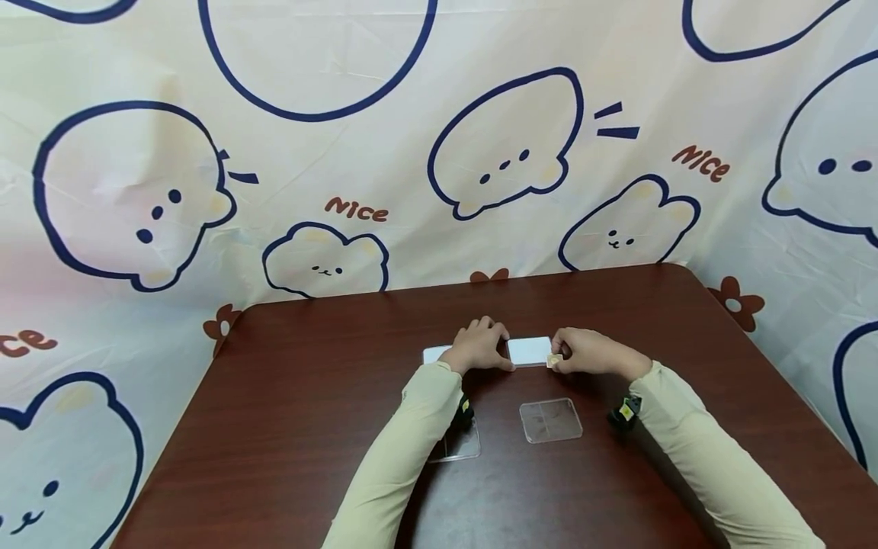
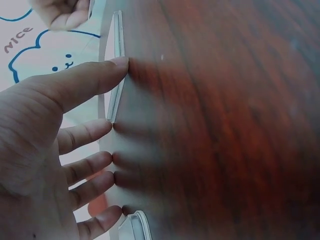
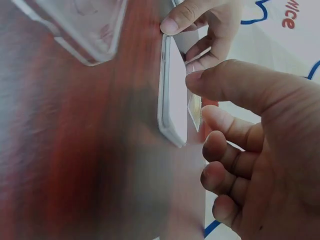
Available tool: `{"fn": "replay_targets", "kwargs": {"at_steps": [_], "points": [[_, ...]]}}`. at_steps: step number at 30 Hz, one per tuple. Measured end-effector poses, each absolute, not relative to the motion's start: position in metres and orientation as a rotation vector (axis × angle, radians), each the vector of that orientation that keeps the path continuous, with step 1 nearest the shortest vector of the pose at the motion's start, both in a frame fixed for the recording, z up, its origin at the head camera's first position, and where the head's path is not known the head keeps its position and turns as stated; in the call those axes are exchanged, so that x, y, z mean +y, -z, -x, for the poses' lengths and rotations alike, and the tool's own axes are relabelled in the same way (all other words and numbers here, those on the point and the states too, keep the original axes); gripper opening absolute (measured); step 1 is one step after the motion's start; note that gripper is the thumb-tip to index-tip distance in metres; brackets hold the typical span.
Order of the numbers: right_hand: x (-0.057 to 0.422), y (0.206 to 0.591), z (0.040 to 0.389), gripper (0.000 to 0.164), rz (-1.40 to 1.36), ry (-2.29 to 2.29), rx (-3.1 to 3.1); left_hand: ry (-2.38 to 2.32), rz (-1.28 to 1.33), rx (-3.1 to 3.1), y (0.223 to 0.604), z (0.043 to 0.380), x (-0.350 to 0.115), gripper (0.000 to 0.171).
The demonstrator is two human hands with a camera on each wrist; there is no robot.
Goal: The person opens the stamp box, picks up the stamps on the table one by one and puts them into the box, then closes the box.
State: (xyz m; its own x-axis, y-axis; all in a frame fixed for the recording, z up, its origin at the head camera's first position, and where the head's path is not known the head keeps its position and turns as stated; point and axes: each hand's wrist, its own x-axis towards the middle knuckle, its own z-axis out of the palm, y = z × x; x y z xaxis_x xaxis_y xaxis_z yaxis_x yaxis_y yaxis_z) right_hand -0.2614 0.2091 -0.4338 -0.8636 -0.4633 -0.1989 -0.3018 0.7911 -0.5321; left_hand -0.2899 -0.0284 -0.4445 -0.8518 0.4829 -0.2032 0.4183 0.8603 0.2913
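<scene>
White flat case [image 1: 529, 351] between two hands, on a dark wood-grain desk [image 1: 288, 396].
Left hand [image 1: 478, 347]: fingers extended, thumb touching the case's left end. Right hand [image 1: 588, 352]: thumb and index finger pinching a small pale square [image 1: 554, 361] at its right end. Also: second white case [image 1: 434, 354], partly hidden beside the left hand; clear tray [image 1: 551, 420], nearer the viewer.

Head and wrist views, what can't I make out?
Left white box: head view, partly behind the left hand.
Left clear case: head view, partly behind the left arm.
Tag: head view, too small for detail; right wrist, partly behind the thumb.
Right hand: left wrist, cut off by the top edge.
</scene>
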Motion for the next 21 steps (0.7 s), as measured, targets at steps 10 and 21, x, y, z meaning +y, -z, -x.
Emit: {"fn": "replay_targets", "kwargs": {"at_steps": [10, 21], "points": [[0.183, 0.432, 0.285, 0.024, 0.662, 0.633, 2.636, -0.315, -0.685, 2.777, 0.449, 0.291, -0.028, 0.058], [0.163, 0.433, 0.295, 0.024, 0.690, 0.567, 2.615, -0.310, -0.680, 2.769, 0.446, 0.291, -0.030, 0.058]]}}
